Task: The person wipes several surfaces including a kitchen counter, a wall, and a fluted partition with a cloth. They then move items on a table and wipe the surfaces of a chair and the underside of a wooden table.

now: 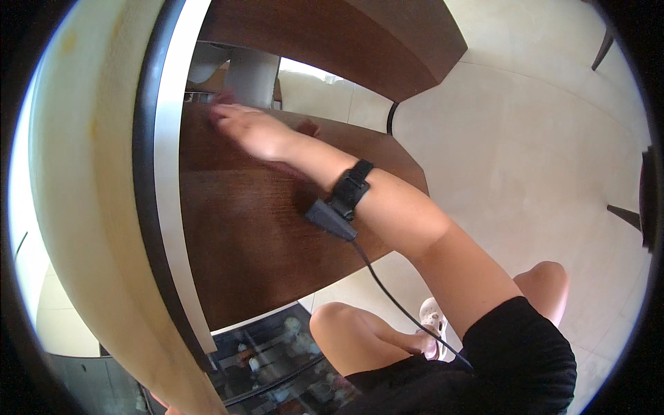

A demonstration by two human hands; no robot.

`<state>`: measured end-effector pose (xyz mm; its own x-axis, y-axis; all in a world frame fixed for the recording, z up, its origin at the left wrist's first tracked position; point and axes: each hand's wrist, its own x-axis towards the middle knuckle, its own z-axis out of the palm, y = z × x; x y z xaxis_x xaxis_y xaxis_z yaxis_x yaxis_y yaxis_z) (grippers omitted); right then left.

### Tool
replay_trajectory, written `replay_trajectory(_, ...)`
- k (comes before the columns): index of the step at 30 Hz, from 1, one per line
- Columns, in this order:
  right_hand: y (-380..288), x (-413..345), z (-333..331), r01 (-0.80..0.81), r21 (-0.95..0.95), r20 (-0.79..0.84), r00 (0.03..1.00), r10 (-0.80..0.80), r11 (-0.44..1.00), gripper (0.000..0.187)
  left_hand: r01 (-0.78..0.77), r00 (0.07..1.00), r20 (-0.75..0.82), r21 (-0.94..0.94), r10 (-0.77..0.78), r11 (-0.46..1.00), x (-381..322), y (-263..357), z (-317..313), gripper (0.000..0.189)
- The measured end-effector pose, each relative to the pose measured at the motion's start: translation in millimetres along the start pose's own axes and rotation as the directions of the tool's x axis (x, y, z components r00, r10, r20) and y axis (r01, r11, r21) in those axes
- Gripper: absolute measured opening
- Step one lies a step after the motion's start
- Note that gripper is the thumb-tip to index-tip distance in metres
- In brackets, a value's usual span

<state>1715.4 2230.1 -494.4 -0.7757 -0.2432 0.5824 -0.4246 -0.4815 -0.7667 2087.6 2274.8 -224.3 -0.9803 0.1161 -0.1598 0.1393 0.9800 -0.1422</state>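
Note:
My right hand [249,127] reaches over a dark brown wooden shelf [249,233], near its far left end by a pale upright. Blurred dark red material, which looks like a cloth [224,97], shows around my fingers; more of it seems to lie under my wrist. My fingertips are indistinct. A black strap [351,189] with a dark grey device [330,220] and a cable is around my right forearm. At the bottom left edge a sliver of my left hand [174,410] shows beside a cream-coloured curved panel [119,259]; what it touches is hidden.
A higher dark wooden shelf [332,36] overhangs the far side. The white upright [174,171] borders the shelf on the left. A dark glossy surface [275,358] with reflections lies below, beside my knee. Dark furniture legs [624,216] stand at the right on the pale tiled floor [508,155].

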Motion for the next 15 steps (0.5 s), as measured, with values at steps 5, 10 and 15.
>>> replay_trajectory(5,140,-89,-57,-0.490,-0.077,0.069,0.866,0.495,0.868,0.060,-0.005,1.000,-0.011,-0.285,0.002,0.959,-17,-7,5,0.080)
replay_trajectory(10,273,-260,-116,-0.723,-0.501,-0.157,0.617,0.771,0.476,0.039,-0.092,0.988,-0.148,-0.291,0.050,0.952,14,13,11,0.056)
replay_trajectory(15,272,-245,-101,-0.663,-0.637,-0.078,0.563,0.823,0.393,0.042,-0.144,0.973,-0.214,-0.272,0.086,0.951,26,4,18,0.043)
